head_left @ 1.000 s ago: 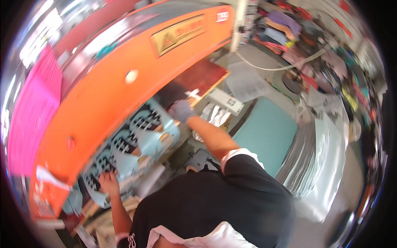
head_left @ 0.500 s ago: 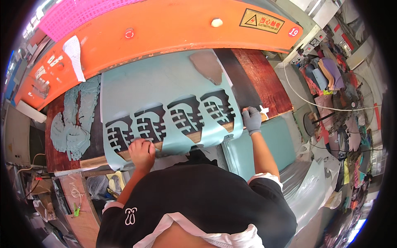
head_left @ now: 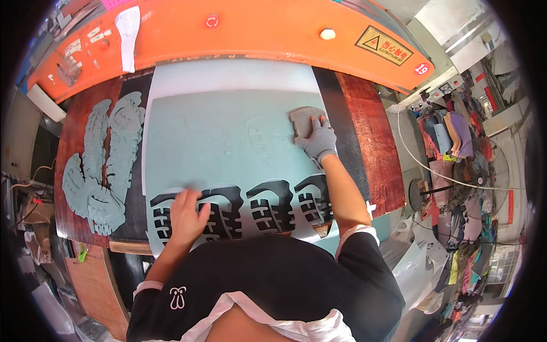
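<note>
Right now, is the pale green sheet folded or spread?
Spread: the sheet lies flat over the table, no fold showing in its uncut part.

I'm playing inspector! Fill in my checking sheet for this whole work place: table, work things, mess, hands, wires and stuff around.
Surface: red-and-black table, mostly covered in the middle.
Job's things: blue-green sheet with cut-out holes along its near side; grey block on its right part; cut pieces in overlapping rows at left.
Clutter: colourful heap beyond the table's right side.
Grippers: gloved right hand on the block; bare left hand blurred over the cut-outs, contact unclear.
Cables: pale cable or hose sagging at right.
Surroundings: orange machine beam across the far side.
</note>
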`<action>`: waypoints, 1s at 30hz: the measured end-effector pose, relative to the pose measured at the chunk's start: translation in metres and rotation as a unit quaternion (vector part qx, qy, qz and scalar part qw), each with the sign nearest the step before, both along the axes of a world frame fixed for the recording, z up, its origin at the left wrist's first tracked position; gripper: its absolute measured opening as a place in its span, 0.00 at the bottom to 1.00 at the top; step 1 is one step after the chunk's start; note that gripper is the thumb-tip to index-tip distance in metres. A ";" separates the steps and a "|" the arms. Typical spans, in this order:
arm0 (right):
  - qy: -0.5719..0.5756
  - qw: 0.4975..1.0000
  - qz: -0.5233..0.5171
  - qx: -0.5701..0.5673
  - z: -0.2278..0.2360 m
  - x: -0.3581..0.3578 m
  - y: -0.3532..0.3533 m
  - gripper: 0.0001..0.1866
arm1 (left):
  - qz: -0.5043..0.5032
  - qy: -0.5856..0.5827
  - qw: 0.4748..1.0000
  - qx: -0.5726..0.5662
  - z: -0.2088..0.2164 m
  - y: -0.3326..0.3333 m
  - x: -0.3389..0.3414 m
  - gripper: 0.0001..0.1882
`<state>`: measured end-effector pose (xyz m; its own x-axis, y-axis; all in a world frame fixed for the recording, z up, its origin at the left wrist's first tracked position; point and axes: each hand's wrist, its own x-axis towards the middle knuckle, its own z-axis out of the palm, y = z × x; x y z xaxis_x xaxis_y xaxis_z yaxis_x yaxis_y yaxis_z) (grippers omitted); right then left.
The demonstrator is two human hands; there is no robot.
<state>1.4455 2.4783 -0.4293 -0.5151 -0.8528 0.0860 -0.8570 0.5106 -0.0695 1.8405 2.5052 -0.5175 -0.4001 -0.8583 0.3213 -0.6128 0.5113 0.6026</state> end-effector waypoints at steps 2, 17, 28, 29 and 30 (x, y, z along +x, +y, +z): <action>-0.023 0.999 0.006 -0.022 -0.003 -0.006 0.003 0.48 | 0.032 -0.002 0.993 -0.113 -0.007 -0.017 -0.023 0.25; -0.076 0.973 -0.073 -0.204 -0.022 -0.144 0.144 0.39 | 0.027 -0.111 0.984 -0.139 -0.045 -0.026 -0.041 0.31; -0.366 0.892 0.048 -0.261 -0.081 -0.076 0.211 0.23 | 0.287 -0.091 0.952 -0.053 -0.033 -0.028 0.055 0.29; -0.450 0.867 0.006 -0.216 -0.090 -0.070 0.210 0.22 | 0.344 -0.070 0.936 -0.003 -0.040 -0.027 0.067 0.27; -0.415 0.879 -0.001 -0.235 -0.095 -0.067 0.209 0.22 | 0.346 -0.013 0.937 0.053 -0.046 -0.030 0.079 0.24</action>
<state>1.3786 2.6876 -0.5240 -0.5679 -0.8228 0.0230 -0.4103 0.2588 -0.8744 1.9194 2.4756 -0.5639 0.2573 -0.9415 0.2177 -0.7907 -0.0756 0.6076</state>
